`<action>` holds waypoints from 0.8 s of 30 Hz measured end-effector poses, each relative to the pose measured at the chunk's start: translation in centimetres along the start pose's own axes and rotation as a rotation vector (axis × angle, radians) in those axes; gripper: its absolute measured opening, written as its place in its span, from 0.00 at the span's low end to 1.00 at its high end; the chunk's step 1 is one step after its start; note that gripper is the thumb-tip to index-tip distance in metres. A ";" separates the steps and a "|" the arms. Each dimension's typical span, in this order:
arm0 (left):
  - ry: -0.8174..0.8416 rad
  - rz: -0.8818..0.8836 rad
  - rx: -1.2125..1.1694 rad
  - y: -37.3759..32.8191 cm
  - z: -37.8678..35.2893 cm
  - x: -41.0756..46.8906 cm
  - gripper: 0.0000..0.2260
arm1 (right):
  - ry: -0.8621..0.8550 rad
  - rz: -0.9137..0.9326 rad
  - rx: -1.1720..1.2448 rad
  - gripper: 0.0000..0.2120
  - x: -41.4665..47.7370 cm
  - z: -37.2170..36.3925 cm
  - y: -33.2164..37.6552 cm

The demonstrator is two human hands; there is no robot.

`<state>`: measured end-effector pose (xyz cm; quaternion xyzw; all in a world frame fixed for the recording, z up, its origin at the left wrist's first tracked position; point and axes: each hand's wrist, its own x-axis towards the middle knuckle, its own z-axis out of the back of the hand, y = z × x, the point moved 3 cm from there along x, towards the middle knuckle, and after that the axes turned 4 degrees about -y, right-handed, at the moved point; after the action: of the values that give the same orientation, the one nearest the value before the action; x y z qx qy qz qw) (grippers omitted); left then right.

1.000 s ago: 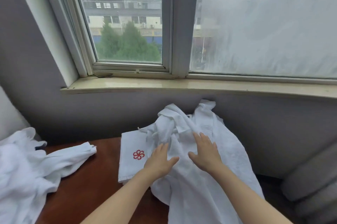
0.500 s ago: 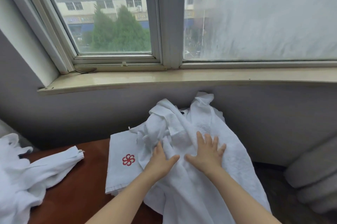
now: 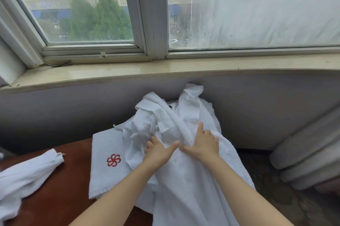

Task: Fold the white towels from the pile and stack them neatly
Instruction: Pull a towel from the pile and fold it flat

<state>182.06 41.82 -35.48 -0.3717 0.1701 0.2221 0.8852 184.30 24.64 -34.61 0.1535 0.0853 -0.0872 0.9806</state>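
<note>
**Hands.** L: the left hand is set on the near-left face of the towel pile. Its fingertips are sunk into a fold with the thumb out to the side, so a bunch of cloth appears to be gripped. R: the right hand is laid flat and spread on the pile's top layer, with nothing pinched. The thumbs nearly meet.

**Reason (judged).** The top layer is pinned by R while one towel is singled out by L. Pressure is kept low so that the heap is not dragged off the edge.

**Task item.** The pile is heaped at the table's far-right end against the wall, and one long sheet trails down toward the wearer. A flat towel with a red emblem is partly overlapped by the pile. A loose towel lies well apart at the left.

**Surface/room.** The table is of red-brown wood. Above the wall a pale sill and a window are fitted. At the right are grey padded rolls, ID unclear.
</note>
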 end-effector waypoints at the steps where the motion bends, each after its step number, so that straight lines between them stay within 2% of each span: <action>1: 0.009 0.018 -0.049 0.1 0.0 0.1 0.49 | -0.006 0.002 0.014 0.55 0.0 0.1 0.2; 6: 0.012 0.067 -0.349 0.6 0.2 0.6 0.42 | -0.028 0.066 0.067 0.23 -0.4 0.4 0.9; 8: 0.039 0.059 -0.486 0.7 0.4 0.3 0.39 | -0.014 0.090 0.190 0.13 -0.7 0.8 1.1; 10: 0.079 0.026 -0.596 0.4 0.6 -0.1 0.37 | 0.007 0.098 0.312 0.07 -1.1 1.4 1.5; 14: 0.079 -0.048 -0.708 -0.3 1.4 -1.5 0.31 | 0.083 0.126 0.699 0.07 -3.2 2.7 2.8; 16: 0.058 -0.076 -0.759 -0.2 2.2 -2.3 0.28 | 0.099 0.180 0.846 0.11 -4.5 3.6 3.7; 19: 0.020 -0.120 -0.853 0.0 3.8 -3.8 0.25 | 0.081 0.270 0.963 0.21 -6.6 5.1 5.4; 24: -0.105 -0.245 -0.931 0.7 7.4 -6.6 0.18 | 0.035 0.359 1.004 0.25 -9.6 7.2 8.5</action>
<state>177.09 45.96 -27.87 -0.7340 -0.0374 0.1874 0.6518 177.65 31.76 -23.56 0.6173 0.0217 0.0546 0.7845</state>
